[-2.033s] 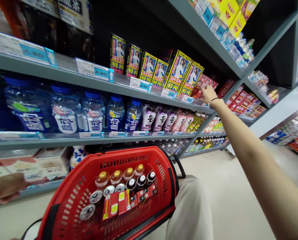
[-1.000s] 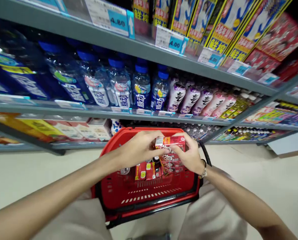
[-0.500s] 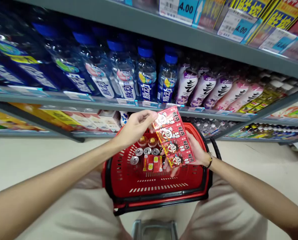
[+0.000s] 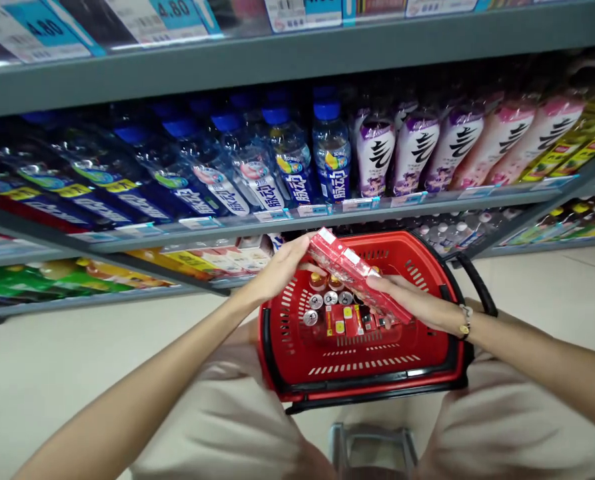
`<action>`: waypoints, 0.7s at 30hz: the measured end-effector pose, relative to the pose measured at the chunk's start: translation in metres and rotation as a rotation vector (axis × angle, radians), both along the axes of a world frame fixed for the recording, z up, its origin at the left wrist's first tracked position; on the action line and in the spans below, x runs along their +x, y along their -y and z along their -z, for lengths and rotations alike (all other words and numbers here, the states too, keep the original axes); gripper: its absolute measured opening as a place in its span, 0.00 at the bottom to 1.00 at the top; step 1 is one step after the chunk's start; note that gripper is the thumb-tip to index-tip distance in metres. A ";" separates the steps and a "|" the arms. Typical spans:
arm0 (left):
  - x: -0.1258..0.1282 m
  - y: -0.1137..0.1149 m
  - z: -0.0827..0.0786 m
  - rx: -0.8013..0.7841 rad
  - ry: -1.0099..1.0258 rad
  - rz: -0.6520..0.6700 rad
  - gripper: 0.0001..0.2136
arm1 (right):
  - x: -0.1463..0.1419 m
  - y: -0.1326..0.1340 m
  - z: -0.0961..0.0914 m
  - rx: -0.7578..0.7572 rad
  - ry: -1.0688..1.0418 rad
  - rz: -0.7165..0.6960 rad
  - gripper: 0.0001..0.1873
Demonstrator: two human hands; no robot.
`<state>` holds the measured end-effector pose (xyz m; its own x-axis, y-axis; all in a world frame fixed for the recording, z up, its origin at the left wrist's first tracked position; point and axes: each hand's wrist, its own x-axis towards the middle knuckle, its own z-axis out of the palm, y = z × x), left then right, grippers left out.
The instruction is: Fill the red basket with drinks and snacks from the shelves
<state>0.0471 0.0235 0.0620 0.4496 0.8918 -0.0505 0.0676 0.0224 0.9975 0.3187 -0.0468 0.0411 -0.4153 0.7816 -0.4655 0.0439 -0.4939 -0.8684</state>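
Observation:
Over a red shopping basket (image 4: 377,383) I hold a shrink-wrapped pack of red milk cartons (image 4: 347,263), tilted so that a narrow side faces up. My left hand (image 4: 290,267) grips the pack's far left end. My right hand (image 4: 412,300) is wrapped round its near right part, with the fingers partly hidden by the pack. Below it in the basket lie several silver-topped cans (image 4: 316,301), bottles with orange-brown caps (image 4: 318,281) and a red box with yellow marks (image 4: 344,320).
Ahead, a grey shelf (image 4: 277,60) holds blue-capped drink bottles (image 4: 331,153) and white-and-purple bottles (image 4: 376,157). Cartons (image 4: 227,257) and more bottles stand on the lowest shelf. The basket's black handle (image 4: 477,287) sticks out at its right. A grey metal frame (image 4: 372,440) is between my legs.
The milk pack has turned from its printed face showing to its narrow side up. My right hand has shifted onto its upper side. The view has swung left, so the basket appears further right.

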 end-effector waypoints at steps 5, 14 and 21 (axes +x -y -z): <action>-0.007 0.003 0.010 -0.035 -0.010 0.024 0.34 | 0.003 -0.010 0.010 0.302 0.166 -0.037 0.28; -0.010 0.004 0.013 0.108 -0.228 0.008 0.30 | 0.018 -0.021 0.013 0.568 0.325 -0.085 0.25; 0.000 0.008 0.004 0.171 -0.246 -0.031 0.29 | 0.017 -0.020 0.011 0.439 0.372 -0.098 0.31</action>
